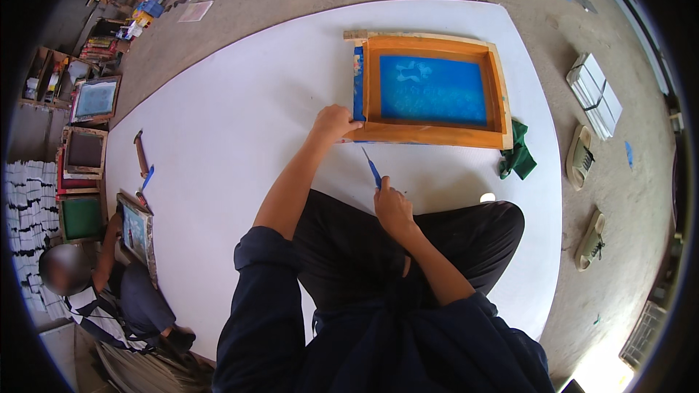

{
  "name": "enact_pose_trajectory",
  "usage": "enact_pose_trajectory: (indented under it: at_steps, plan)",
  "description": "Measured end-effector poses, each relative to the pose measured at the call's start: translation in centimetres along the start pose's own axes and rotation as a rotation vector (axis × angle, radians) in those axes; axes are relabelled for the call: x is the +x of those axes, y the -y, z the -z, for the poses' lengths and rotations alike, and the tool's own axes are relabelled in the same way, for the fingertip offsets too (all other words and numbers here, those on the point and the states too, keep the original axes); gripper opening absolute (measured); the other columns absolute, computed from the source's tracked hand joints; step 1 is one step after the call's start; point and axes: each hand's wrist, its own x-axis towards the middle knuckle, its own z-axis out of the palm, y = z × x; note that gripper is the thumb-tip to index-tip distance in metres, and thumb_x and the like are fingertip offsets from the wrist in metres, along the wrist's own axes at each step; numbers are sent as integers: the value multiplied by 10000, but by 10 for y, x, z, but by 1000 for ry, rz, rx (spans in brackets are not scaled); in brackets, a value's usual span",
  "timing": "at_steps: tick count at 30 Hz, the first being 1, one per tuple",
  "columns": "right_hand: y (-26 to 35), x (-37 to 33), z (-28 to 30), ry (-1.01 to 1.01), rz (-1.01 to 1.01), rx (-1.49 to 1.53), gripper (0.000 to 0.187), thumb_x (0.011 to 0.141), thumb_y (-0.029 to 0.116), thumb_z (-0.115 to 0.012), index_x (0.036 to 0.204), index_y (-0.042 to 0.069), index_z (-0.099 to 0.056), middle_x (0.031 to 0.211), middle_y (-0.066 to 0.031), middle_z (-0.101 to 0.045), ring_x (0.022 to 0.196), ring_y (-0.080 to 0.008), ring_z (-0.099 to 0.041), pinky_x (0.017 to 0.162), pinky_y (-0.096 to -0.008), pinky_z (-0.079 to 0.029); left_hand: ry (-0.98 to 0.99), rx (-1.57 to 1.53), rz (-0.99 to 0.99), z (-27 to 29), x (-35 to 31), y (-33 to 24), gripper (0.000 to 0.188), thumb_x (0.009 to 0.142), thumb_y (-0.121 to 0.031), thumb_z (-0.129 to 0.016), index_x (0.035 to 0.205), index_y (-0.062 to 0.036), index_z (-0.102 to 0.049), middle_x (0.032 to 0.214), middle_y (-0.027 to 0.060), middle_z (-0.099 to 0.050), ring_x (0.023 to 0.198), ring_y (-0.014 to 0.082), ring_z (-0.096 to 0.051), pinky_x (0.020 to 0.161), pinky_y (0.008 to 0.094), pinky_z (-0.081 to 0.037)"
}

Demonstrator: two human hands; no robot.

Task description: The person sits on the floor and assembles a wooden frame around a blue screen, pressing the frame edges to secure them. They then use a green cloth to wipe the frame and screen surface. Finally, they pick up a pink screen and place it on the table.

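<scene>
A wooden screen-printing frame (437, 135) lies on the white sheet in front of me, with blue mesh (433, 91) inside it and a pale pattern near the mesh's top left. My left hand (336, 123) is closed at the frame's near left corner, thumb against the wood. Blue tape or paint covers part of that left side. In my right hand (394, 207), above my folded legs, is a blue-handled knife (375, 173) with a thin blade pointing up toward the frame's near edge. The blade and frame look apart. A dark green cloth (518, 151) lies by the near right corner.
The large white sheet (211, 145) spreads under me. A hammer (140, 153) and a blue-handled tool (148, 177) lie at left. Another person (135, 298) sits there beside a framed screen (137, 229). Shoes (580, 158) and a tied white stack (595, 94) stand at right.
</scene>
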Motion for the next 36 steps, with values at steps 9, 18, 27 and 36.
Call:
enact_pose_trajectory:
  at_steps: [9,18,27,36]
  plan:
    - [-24,38,15,-163,35,379,236,929,210,-447,993,-4,-372,727,-284,-593,704,-501,-570,650,-573,-449,-274,23,-2,-10,-11,-6,421,760,-470,-658,629,-69,-663,594,109,-617,588,281,-622,557,381,-489]
    - [21,41,16,-15,-42,238,306,939,291,-413,998,-5,-366,754,-284,-618,739,-465,-616,688,-547,-482,-307,48,33,-18,-10,-4,438,739,-489,-665,619,-68,-667,574,101,-611,569,277,-623,521,375,-488]
    - [26,45,13,-4,-43,156,316,939,297,-407,1020,-7,-373,762,-259,-632,742,-433,-633,687,-510,-501,-326,53,18,-18,-10,-3,424,738,-480,-670,633,-69,-675,585,108,-620,578,281,-632,524,378,-493]
    - [26,54,10,-34,-42,137,298,934,277,-414,1007,-12,-401,771,-257,-635,737,-420,-639,678,-494,-508,-309,33,6,-15,-11,-4,407,743,-468,-666,655,-71,-682,608,122,-627,607,292,-636,565,388,-501]
